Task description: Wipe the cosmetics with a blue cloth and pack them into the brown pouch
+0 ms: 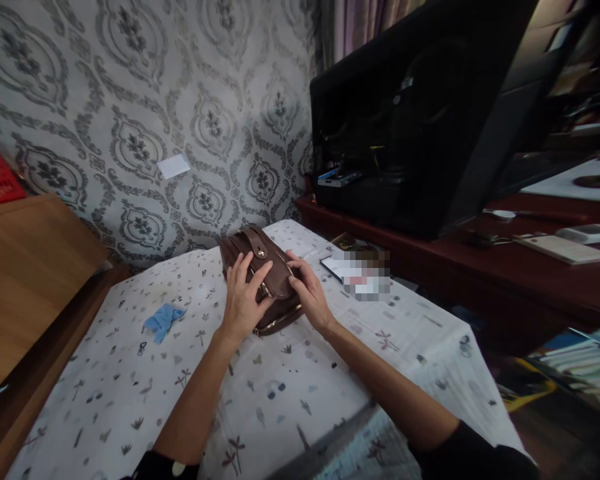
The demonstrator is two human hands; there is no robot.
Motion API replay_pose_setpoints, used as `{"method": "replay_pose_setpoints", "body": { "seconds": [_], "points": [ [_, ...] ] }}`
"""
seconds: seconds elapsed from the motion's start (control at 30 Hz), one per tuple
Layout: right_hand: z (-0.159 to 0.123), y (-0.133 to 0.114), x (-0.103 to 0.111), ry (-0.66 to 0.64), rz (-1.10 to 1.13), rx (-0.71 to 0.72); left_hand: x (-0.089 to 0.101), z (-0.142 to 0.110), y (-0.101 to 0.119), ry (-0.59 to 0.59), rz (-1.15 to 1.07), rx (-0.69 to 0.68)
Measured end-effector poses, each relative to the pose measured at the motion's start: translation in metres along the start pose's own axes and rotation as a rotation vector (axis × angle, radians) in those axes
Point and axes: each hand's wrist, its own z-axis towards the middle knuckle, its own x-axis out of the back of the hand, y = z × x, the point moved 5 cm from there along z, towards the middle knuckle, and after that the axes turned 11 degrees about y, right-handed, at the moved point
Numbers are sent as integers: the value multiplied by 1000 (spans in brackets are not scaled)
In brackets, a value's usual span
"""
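Observation:
A brown leather bag [280, 277] with gold-coloured zips lies on the patterned white cloth, its strap tab with a metal stud [260, 253] towards the far end. Flat on its left part rests my left hand [243, 293], fingers spread and thumb apart. My right hand [310, 293] grips the bag's right edge by the zip, fingers bent over it and thumb on the near side. The undersides of my fingers are hidden. To the left of the bag is a crumpled blue cloth [164, 321].
A phone [333, 268], partly blurred out, lies right of the bag. Beyond the white table cover [330, 380] stands a large black television [405, 127] on a dark red cabinet [545, 273]. A wooden box-like piece [35, 267] borders the left side; a patterned wall rises behind.

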Motion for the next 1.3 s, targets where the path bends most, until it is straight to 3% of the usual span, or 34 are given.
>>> {"method": "replay_pose_setpoints", "body": {
  "seconds": [0.2, 0.43, 0.67, 0.83, 1.0, 1.3],
  "points": [
    [10, -5, -3, 58, -85, 26, -1, 0, 1, 35, -4, 54],
    [7, 0, -8, 86, 104, -115, -2, 1, 6, 90, -2, 82],
    [10, 1, -2, 47, -50, 13, -2, 0, 8, 110, 7, 46],
    [58, -3, -25, -189, -437, 58, -3, 0, 6, 110, 14, 56],
    [100, -11, -57, -379, -550, 92, -6, -1, 5, 110, 16, 64],
    [94, -15, -66, -474, -745, 45, -9, -3, 1, 131, -20, 30]
  ]
}}
